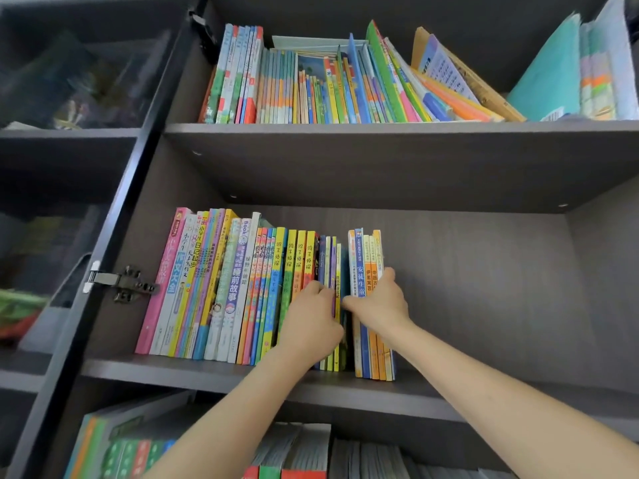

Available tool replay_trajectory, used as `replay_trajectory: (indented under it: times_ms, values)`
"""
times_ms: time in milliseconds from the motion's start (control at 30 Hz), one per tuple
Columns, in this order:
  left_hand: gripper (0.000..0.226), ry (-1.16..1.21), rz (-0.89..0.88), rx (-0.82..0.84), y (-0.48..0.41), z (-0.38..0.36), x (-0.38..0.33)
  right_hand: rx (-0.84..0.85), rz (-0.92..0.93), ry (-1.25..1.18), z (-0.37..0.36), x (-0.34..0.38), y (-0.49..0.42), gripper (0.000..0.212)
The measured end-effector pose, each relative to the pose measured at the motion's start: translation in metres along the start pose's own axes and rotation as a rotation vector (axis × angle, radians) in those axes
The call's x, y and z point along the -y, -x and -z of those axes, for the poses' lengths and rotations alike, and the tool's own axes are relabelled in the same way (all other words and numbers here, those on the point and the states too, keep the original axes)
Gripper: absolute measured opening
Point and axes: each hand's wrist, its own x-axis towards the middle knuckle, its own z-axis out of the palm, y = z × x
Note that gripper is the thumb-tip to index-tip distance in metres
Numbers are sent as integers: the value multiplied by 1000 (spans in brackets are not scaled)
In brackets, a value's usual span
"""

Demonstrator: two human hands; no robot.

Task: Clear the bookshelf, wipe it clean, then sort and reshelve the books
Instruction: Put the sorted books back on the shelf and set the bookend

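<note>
On the middle board of the dark grey wooden bookshelf (501, 399), your right hand (378, 305) clamps thumb and fingers round a small upright bundle of orange- and blue-spined books (370, 267), split from the long colourful row of thin books (224, 288). Your left hand (311, 319) curls on thin purple and yellow spines (330, 267); whether it pinches them, I cannot tell. Release carelessly and the bundle, propped only by you, could topple rightward. Slanting paperbacks (397, 84) lean overhead; a metal door hinge (131, 283) sits well left, not in your way.

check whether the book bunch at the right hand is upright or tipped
Upright: the book bunch stands straight on the middle shelf, right hand gripping it.
</note>
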Motion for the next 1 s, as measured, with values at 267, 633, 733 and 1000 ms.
replay_trajectory:
  times_ms: [267, 633, 733, 1000]
  values:
    - [46, -232, -97, -14, 0, -7, 6, 317, -165, -60, 0, -31, -4, 105]
    - [65, -255, -28, 1, -14, -12, 5, 444, -101, 31, -9, -43, -14, 127]
    - [60, -191, -14, -39, -16, -15, 4, 435, -92, 53, -10, -49, -10, 119]
    - [58, -285, 38, -160, -42, -12, -3, 350, -182, 65, -18, -49, -13, 113]
